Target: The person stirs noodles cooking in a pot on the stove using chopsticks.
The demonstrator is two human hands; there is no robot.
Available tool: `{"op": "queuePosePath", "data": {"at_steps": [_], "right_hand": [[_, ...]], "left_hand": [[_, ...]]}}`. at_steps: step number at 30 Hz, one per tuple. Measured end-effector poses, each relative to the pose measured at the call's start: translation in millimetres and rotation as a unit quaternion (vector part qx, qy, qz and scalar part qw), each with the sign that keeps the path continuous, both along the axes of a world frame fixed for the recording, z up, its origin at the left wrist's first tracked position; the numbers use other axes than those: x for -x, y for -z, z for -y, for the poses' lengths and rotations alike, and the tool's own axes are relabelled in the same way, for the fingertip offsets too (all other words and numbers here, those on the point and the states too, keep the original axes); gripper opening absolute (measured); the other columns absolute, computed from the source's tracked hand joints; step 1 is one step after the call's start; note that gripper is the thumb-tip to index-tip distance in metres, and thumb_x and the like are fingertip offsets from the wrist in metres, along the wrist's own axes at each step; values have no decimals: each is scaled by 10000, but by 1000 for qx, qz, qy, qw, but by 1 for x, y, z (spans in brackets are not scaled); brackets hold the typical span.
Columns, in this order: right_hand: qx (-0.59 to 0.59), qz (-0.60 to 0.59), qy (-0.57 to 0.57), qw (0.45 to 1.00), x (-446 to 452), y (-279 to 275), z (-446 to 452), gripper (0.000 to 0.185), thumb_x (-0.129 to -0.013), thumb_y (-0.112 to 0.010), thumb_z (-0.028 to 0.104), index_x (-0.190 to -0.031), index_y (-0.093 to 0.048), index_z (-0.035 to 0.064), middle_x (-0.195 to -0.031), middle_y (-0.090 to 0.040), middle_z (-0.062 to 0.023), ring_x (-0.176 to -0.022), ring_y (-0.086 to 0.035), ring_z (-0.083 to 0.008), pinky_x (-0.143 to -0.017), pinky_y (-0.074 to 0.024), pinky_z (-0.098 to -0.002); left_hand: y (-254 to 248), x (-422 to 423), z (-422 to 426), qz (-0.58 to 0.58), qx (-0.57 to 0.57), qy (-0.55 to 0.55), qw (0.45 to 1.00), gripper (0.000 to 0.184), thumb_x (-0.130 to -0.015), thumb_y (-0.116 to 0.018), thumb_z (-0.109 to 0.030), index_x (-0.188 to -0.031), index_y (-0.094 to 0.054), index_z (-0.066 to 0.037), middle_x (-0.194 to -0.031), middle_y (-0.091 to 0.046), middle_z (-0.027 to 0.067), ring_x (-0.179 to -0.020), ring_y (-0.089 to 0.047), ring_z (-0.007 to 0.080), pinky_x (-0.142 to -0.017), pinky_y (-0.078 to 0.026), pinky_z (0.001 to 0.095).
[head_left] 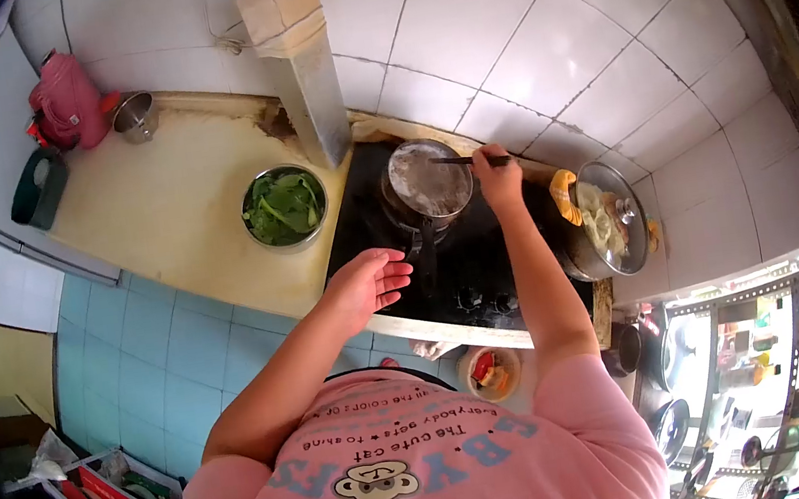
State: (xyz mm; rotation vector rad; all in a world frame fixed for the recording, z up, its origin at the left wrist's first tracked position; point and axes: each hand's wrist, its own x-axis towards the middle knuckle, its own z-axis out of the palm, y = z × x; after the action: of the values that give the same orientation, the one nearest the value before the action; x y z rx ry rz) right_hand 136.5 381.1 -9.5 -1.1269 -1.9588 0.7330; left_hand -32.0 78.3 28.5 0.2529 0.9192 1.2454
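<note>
My right hand [496,176] is closed around dark chopsticks [451,160], whose tips reach into a pot [402,211] on the stove. Whitish, foamy liquid [431,185] fills the pot, and steam or froth hides what lies under it. The pot's black handle [427,246] points toward my body. My left hand [371,284] hovers near that handle at the stove's front left, fingers apart and holding nothing. Left of the stove, a metal bowl [288,245] of green leafy vegetables [283,207] stands on the counter.
Right of the pot, a large pan with a glass lid [630,219] and a yellow cloth [565,197] sits on the black cooktop [495,282]. A metal duct [320,119] rises behind the counter [160,195]. A pink thermos [69,101] and a small metal cup [136,117] stand far left.
</note>
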Motion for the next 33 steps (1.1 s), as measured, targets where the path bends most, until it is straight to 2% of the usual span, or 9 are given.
{"op": "queuePosePath", "data": {"at_steps": [7, 9, 10, 14, 18, 22, 28, 31, 33], "right_hand": [[53, -79, -59, 994, 13, 6, -11, 203, -934, -654, 227, -934, -642, 25, -752, -613, -33, -669, -526, -116, -613, -438, -319], [139, -99, -116, 979, 17, 12, -7, 209, -931, -665, 230, -928, -637, 22, -768, -618, -28, -662, -515, -112, -607, -424, -301], [117, -36, -138, 983, 15, 7, -5, 211, -927, -675, 235, -925, -640, 27, -774, -620, -27, -673, -562, -120, -614, -462, -310], [221, -80, -143, 961, -5, -29, 11, 185, -929, -669, 191, -924, -629, 10, -799, -649, -64, -776, -673, -156, -685, -558, -339], [199, -142, -89, 965, -17, -57, 28, 145, -931, -654, 125, -905, -613, -11, -781, -657, -90, -736, -685, -170, -622, -549, -285], [258, -169, -142, 940, -3, -26, 45, 165, -924, -664, 154, -906, -629, -6, -756, -668, -79, -726, -677, -152, -625, -537, -314], [58, -33, -27, 997, -18, -7, 31, 197, -910, -677, 213, -929, -661, 17, -755, -675, -76, -673, -612, -155, -644, -490, -316], [42, -114, 7, 993, -34, -18, 25, 166, -915, -662, 179, -930, -656, 14, -768, -672, -104, -686, -622, -176, -652, -497, -311], [31, -71, 28, 997, -39, -27, 30, 170, -912, -664, 178, -935, -651, 10, -780, -676, -108, -697, -632, -183, -660, -503, -316]], "left_hand": [[17, -3, 3, 28, 15, -26, 999, 298, -973, -521, -336, -1158, -591, -113, -1093, -653, 52, -985, -607, 169, -851, -483, 333], [19, -2, 3, 26, 17, -20, 999, 294, -976, -517, -331, -1158, -592, -111, -1091, -654, 52, -982, -608, 166, -848, -486, 330], [16, -2, 3, 24, 20, -27, 999, 292, -977, -516, -326, -1159, -592, -111, -1091, -654, 52, -981, -609, 166, -847, -488, 331], [12, 1, 5, 24, 20, -40, 999, 290, -978, -517, -321, -1161, -592, -109, -1089, -654, 51, -981, -610, 167, -848, -490, 334], [17, 1, 5, 28, 17, -31, 999, 289, -978, -516, -319, -1161, -593, -108, -1086, -653, 49, -981, -609, 167, -847, -490, 336], [18, -2, 3, 37, 16, -21, 999, 281, -976, -517, -309, -1155, -598, -108, -1078, -654, 49, -972, -611, 171, -839, -492, 337], [18, 0, 6, 37, 13, -19, 999, 268, -973, -517, -293, -1145, -604, -107, -1065, -656, 54, -960, -613, 178, -816, -495, 333], [18, 1, 7, 41, 23, -22, 999, 260, -969, -522, -285, -1138, -607, -107, -1062, -657, 53, -957, -614, 179, -811, -495, 331], [18, 0, 7, 47, 27, -24, 998, 255, -968, -524, -281, -1135, -608, -107, -1061, -657, 52, -955, -614, 179, -810, -495, 331]]}}
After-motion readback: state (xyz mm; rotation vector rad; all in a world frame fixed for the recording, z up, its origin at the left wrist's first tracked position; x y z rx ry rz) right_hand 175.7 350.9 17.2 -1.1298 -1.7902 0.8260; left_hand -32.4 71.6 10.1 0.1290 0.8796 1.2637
